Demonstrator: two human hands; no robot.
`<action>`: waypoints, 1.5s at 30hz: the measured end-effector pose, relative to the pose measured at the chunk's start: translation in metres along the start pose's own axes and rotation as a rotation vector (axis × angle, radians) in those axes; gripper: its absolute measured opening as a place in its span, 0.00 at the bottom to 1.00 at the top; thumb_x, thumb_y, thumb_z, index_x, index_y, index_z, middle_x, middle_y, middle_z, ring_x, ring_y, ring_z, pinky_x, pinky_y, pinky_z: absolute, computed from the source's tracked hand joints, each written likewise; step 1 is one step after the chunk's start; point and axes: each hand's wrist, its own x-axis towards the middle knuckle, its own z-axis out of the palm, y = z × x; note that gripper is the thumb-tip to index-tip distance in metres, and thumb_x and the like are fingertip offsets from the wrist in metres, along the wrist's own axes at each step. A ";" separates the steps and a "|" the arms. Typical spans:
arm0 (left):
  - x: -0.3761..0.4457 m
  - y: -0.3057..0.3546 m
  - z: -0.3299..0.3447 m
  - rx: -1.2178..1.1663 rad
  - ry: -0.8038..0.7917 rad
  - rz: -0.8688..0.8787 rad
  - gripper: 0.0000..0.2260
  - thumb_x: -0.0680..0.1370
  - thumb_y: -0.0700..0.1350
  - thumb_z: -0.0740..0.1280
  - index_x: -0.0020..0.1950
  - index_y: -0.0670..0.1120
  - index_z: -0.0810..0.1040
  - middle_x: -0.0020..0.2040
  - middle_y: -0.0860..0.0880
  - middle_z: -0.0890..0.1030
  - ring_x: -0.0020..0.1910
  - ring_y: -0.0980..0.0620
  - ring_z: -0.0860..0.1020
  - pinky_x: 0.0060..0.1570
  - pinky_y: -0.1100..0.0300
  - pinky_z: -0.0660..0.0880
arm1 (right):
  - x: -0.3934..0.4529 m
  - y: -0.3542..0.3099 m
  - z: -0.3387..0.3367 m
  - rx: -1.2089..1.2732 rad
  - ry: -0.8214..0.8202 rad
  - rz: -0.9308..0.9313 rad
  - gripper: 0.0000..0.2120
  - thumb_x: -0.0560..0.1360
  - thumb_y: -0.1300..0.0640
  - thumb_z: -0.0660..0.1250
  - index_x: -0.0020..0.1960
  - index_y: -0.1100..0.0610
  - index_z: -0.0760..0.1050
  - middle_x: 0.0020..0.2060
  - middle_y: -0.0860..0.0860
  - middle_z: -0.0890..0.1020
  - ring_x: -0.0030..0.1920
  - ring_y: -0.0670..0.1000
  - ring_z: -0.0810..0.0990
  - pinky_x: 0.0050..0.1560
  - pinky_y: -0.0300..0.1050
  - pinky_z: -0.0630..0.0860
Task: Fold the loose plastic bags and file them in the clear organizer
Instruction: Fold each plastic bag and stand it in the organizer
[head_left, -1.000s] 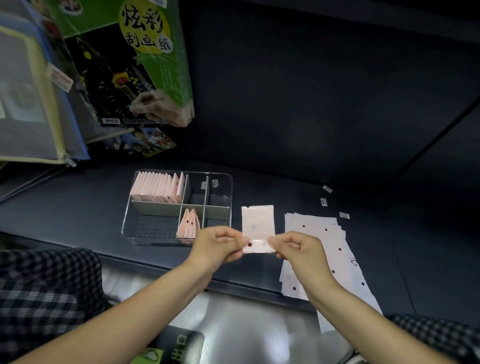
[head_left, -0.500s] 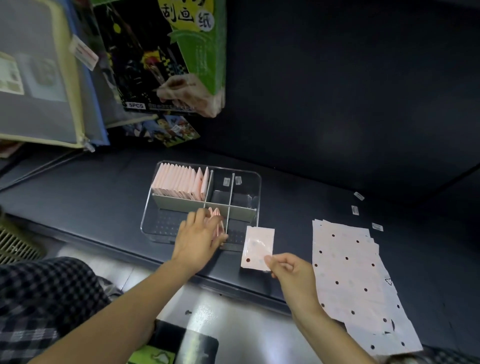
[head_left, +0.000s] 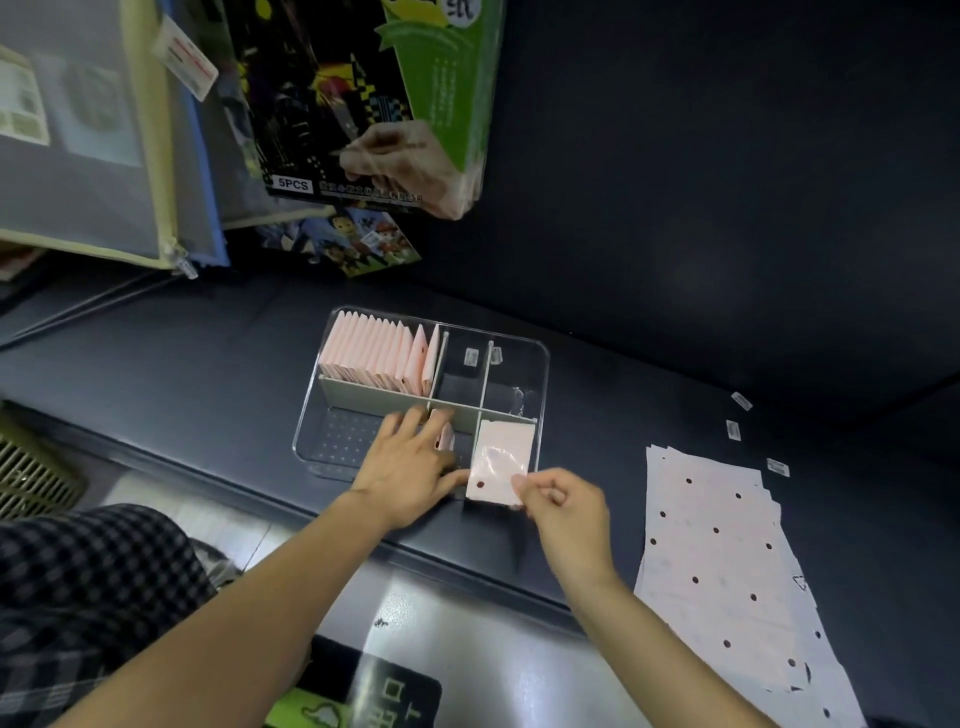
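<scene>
The clear organizer (head_left: 540, 364) sits on a dark shelf. Its back left compartment holds a row of several folded pink bags (head_left: 379, 358). My right hand (head_left: 566, 514) pinches a folded pink bag (head_left: 500, 462) by its lower right corner and holds it over the organizer's front right corner. My left hand (head_left: 415, 462) reaches into the front compartment with fingers straight, touching a few folded bags (head_left: 445, 436) standing there. A stack of loose flat bags (head_left: 722, 561) with dark dots lies on the shelf to the right.
Three small white labels (head_left: 732, 430) lie on the shelf right of the organizer. Zip pouches (head_left: 104, 130) and a green-and-black craft pack (head_left: 374, 104) hang above at the left. The shelf's front edge (head_left: 467, 561) runs under my forearms.
My left hand let go of the folded bag and moved into the organizer's front compartment. My right hand carried the bag left and forward to the organizer's front right corner.
</scene>
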 end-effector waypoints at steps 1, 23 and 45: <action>-0.002 -0.002 0.001 -0.004 0.021 0.000 0.21 0.78 0.62 0.53 0.49 0.53 0.83 0.68 0.48 0.68 0.62 0.44 0.66 0.58 0.49 0.62 | 0.005 -0.003 0.005 -0.045 0.010 -0.027 0.09 0.73 0.57 0.71 0.33 0.53 0.77 0.27 0.45 0.80 0.29 0.40 0.75 0.33 0.29 0.69; -0.022 0.003 0.008 -0.461 0.230 -0.176 0.10 0.79 0.45 0.64 0.59 0.50 0.79 0.60 0.44 0.74 0.58 0.44 0.71 0.53 0.49 0.71 | 0.037 -0.003 0.079 -0.647 -0.056 -0.183 0.08 0.75 0.54 0.64 0.48 0.51 0.82 0.46 0.56 0.83 0.51 0.59 0.79 0.44 0.45 0.73; -0.012 0.086 -0.017 -0.420 0.170 0.243 0.19 0.78 0.56 0.57 0.50 0.45 0.82 0.55 0.45 0.78 0.51 0.44 0.78 0.48 0.50 0.77 | -0.008 0.172 -0.192 -0.815 -0.152 -0.092 0.29 0.67 0.49 0.76 0.65 0.50 0.72 0.64 0.48 0.69 0.63 0.50 0.67 0.59 0.35 0.62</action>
